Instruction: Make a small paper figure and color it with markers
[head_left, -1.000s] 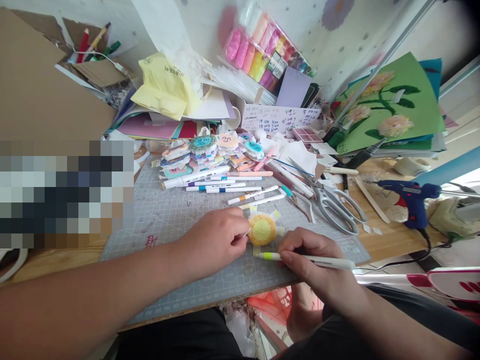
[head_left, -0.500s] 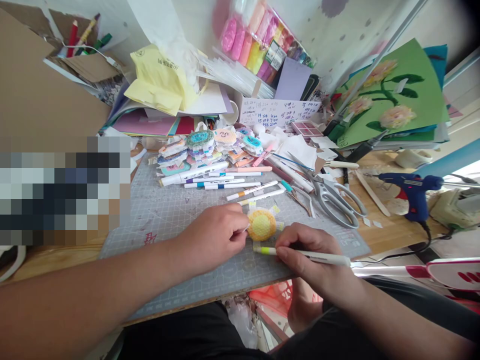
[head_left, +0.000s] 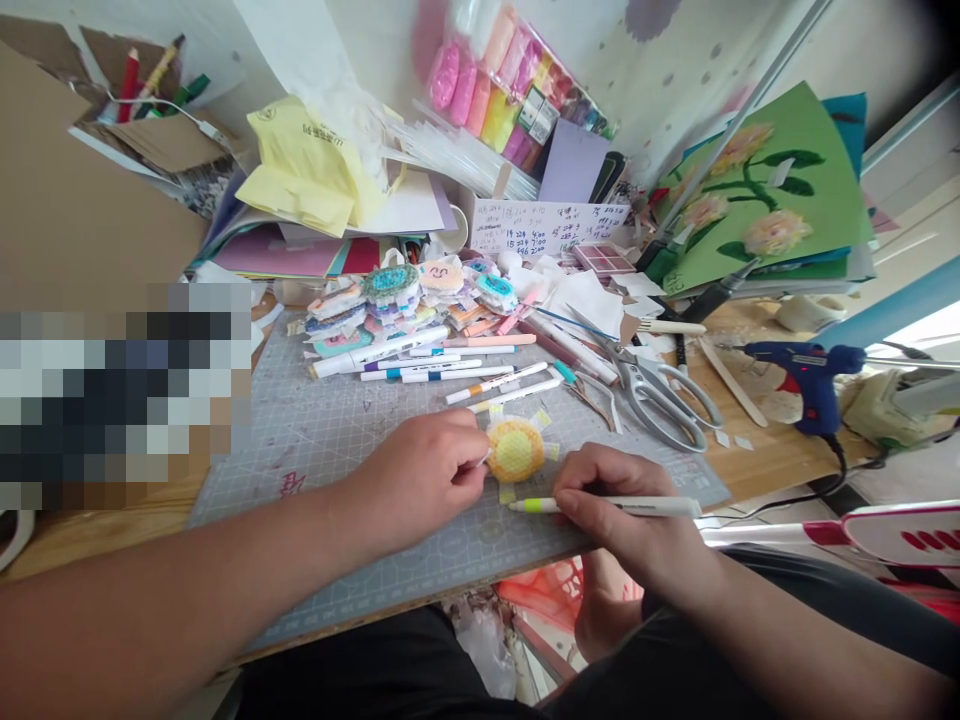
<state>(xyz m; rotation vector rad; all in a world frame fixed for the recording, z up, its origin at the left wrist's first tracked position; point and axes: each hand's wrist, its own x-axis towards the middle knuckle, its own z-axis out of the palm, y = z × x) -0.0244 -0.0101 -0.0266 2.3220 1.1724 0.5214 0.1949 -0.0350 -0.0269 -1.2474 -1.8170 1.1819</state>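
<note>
My left hand (head_left: 431, 470) is closed, its fingertips pinching the left edge of a small round yellow-and-orange piece (head_left: 516, 450) with short pale tabs sticking out around it. The piece lies over the grey cutting mat (head_left: 337, 580). Between the thumb and fingers of my right hand (head_left: 619, 500) is a white marker pen (head_left: 664, 507) with a yellow-green collar. Its tip points left, close to the tab at the piece's lower edge; whether it touches is too small to tell.
Several markers (head_left: 442, 372) lie behind the piece, with a heap of colourful rounded pieces (head_left: 390, 285) further back. Large scissors (head_left: 660, 395) rest at the right of the mat. Beyond them stand a blue glue gun (head_left: 814, 370) and green flower artwork (head_left: 772, 190).
The whole view has shifted slightly left. The marker tip has moved a little down from the lower tab. My left hand keeps its pinch on the round piece.
</note>
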